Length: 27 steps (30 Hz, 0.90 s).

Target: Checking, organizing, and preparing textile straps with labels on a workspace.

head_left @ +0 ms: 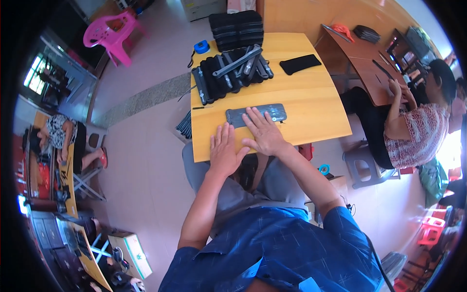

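A flat dark grey pouch-like piece (278, 113), glossy as if under clear plastic, lies near the front of the yellow table (311, 114). My right hand (263, 135) rests flat over its middle, fingers stretched out and spread. At the piece's near left corner are the fingertips of my left hand (224, 151), which is also flat, its palm near the table's front edge. Neither hand grips anything. Beyond them, several black and grey strap-like pieces (228, 73) lie in a loose heap. A plain black pouch (299, 63) sits farther right.
A tall stack of black folded pieces (236, 30) stands at the table's back, beside a blue tape measure (201, 46). A thin dark tool (202, 107) lies at the left edge. One person (413, 126) works at a brown table on the right, another (63, 136) far left. A pink chair (114, 36) stands back left.
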Available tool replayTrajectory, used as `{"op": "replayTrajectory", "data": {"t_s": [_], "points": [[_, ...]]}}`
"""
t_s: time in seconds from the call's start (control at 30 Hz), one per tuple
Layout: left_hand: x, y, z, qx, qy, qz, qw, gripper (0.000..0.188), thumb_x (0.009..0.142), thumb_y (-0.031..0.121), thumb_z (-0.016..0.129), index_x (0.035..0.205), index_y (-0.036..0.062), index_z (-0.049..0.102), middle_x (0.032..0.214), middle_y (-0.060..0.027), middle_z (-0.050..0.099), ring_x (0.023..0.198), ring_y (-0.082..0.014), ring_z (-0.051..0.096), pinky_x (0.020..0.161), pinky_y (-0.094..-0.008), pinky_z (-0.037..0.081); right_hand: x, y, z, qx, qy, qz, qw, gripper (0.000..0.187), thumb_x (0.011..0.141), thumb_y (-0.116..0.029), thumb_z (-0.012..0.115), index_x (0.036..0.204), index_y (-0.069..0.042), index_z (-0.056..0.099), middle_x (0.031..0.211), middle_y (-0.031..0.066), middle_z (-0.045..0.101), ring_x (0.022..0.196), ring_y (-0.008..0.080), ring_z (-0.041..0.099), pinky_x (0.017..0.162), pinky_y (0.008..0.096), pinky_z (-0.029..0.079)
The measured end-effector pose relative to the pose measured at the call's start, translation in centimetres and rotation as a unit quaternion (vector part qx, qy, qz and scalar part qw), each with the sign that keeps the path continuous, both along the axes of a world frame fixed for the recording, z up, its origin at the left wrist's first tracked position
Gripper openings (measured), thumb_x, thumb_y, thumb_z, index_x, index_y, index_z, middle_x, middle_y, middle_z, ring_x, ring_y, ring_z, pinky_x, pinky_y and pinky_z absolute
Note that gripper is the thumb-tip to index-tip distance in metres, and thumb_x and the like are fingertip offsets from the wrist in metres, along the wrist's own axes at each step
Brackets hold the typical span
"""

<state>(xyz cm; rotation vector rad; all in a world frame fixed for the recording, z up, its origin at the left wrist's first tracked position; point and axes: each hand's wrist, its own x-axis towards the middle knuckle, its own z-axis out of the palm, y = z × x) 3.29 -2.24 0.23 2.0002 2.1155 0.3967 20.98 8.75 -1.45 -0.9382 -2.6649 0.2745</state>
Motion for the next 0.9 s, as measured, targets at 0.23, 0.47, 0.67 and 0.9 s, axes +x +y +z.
{"op": "replayTrajectory", "data": {"t_s": [0.23, 0.47, 0.67, 0.9], "points": [[-0.5, -0.3, 0.3, 0.004, 0.019, -0.011, 1.0, 0.088, 0.099, 0.053, 0.059, 0.16, -0.0034, 0.03, 0.168, -0.021, 0.027, 0.158, -0.0396, 0.018, 0.127, -0.0561, 0.015, 4.5, 1.7, 0.2, 0.01, -0.053, 0.006, 0.999, 0.092, 0.099, -0.071, 0.043, 0.164, -0.007, 0.028, 0.172, 0.0142, 0.021, 0.16, 0.0319, 0.016, 0.128, 0.052, 0.015], [-0.8, -0.1, 0.6, 0.004, 0.0, 0.003, 1.0, 0.087, 0.097, 0.046, 0.064, 0.158, -0.0052, 0.03, 0.165, -0.0255, 0.031, 0.155, -0.0424, 0.025, 0.124, -0.0566, 0.022, 8.9, 1.7, 0.8, -0.031, -0.075, -0.085, 0.993, 0.092, 0.1, -0.069, 0.043, 0.163, -0.005, 0.027, 0.172, 0.0135, 0.021, 0.16, 0.0327, 0.016, 0.128, 0.0534, 0.017], [-1.6, 4.5, 2.0, 0.025, -0.144, 0.129, 0.981, 0.082, 0.091, 0.041, 0.07, 0.149, -0.0099, 0.04, 0.136, -0.0305, 0.059, 0.126, -0.0456, 0.057, 0.108, -0.0488, 0.045, 7.3, -0.3, 0.1, -0.007, -0.019, -0.146, 0.989, 0.091, 0.1, -0.065, 0.047, 0.162, -0.001, 0.028, 0.171, 0.0171, 0.023, 0.159, 0.0345, 0.019, 0.126, 0.0564, 0.021], [-3.9, 9.0, -0.5, -0.037, -0.199, 0.211, 0.956, 0.051, 0.09, 0.047, 0.07, 0.099, -0.0025, 0.072, 0.093, -0.0274, 0.073, 0.093, -0.0456, 0.07, 0.086, -0.0505, 0.054, 6.7, -0.6, 0.7, 0.002, 0.012, -0.162, 0.987, 0.088, 0.101, -0.06, 0.051, 0.161, -0.001, 0.028, 0.168, 0.019, 0.027, 0.157, 0.0361, 0.024, 0.125, 0.0553, 0.024]]}}
